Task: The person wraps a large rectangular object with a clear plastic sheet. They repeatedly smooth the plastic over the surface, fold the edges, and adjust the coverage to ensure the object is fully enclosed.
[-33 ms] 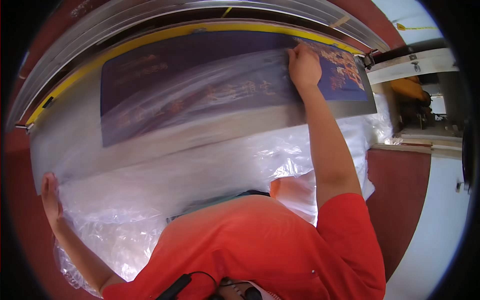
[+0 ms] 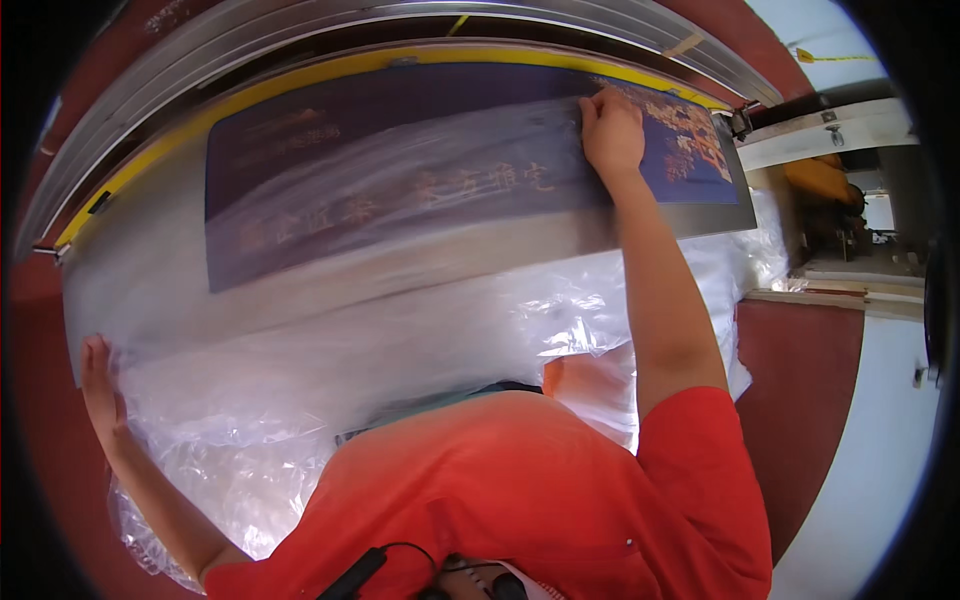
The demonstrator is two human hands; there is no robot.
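A large grey sheet (image 2: 140, 250) lies across in front of me, bearing a dark blue printed panel (image 2: 420, 95) with gold characters and a tree-like pattern at its right end. Hazy clear plastic film (image 2: 370, 180) covers the left and middle of the panel, creased on a slant. My right hand (image 2: 613, 132) is closed in a pinch at the film's right side, over the panel's upper right part. My left hand (image 2: 100, 385) rests at the sheet's lower left edge, fingers stretched out and close together. What its palm touches is hidden.
Crinkled clear plastic wrap (image 2: 230, 480) lies beneath and in front of the sheet. A yellow strip (image 2: 300, 78) and a metal rail (image 2: 500, 22) run along the far side. White framework (image 2: 825, 128) stands at the right, above a red-brown floor (image 2: 795, 380).
Both hands have shifted only slightly; the left fingertips sit a little higher along the sheet's edge. The film still lies over the panel, and the characters under it look sharper.
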